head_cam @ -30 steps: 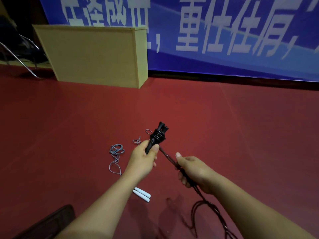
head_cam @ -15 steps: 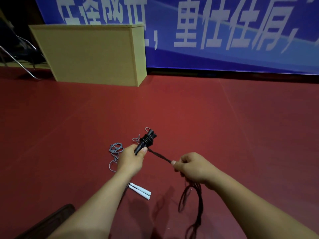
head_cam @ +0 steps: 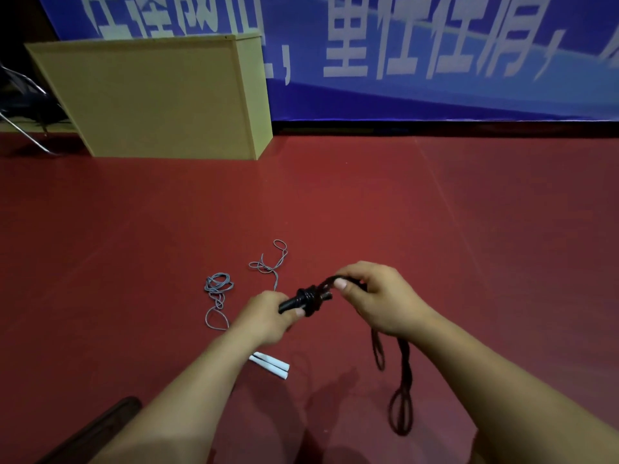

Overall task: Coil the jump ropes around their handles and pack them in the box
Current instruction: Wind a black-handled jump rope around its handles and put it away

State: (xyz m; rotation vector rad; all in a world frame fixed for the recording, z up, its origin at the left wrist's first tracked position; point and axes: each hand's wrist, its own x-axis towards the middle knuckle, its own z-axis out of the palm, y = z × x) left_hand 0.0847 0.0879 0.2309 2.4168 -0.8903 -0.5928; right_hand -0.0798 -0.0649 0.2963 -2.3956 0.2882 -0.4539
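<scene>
Left hand (head_cam: 264,316) grips the black handles (head_cam: 294,301) of the black jump rope (head_cam: 400,390), fingers curled around the near end, thumb lying along the shaft. Several turns of rope already sit bunched around the handles just past the thumb. Right hand (head_cam: 378,298) pinches the black rope between thumb and curled fingers, close to the far end of the handles. The slack drops below the right wrist in long dangling loops, above the red floor (head_cam: 469,229).

Grey jump rope (head_cam: 217,296) lies loose on the floor, left of the hands, in tangled loops; its white handles (head_cam: 271,365) lie side by side under the left forearm.

Yellow wooden box (head_cam: 160,98) stands farther back at left, against a blue banner (head_cam: 435,45) with white lettering. Well apart from both ropes.
</scene>
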